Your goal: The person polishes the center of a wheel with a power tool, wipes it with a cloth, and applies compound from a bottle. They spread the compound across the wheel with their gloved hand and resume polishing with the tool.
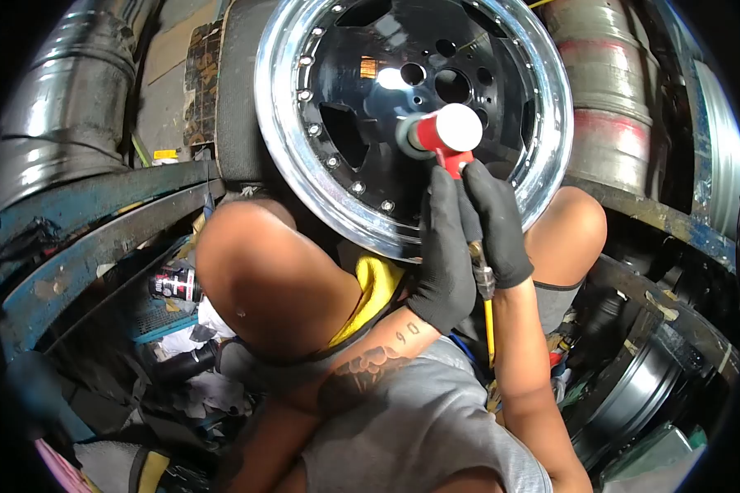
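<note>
Head view: the top of the chrome wheel rim (pixel 304 156) is cut off by the frame edge, and its lower edge is hidden behind the 2 knees it rests between. 1 red polisher (pixel 440 135) sits at upper center, its pad pressed on the black wheel face. 2 black-gloved hands: left hand (pixel 442 255) and right hand (pixel 495 226), fingers wrapped tight round the handle, mostly hiding it. 1 yellow hose (pixel 490 329) drops below. 1 spray can (pixel 175 284) at left, label unreadable.

Cluttered floor (pixel 99 386); spray can (pixel 175 283); rags (pixel 214 390)
</note>
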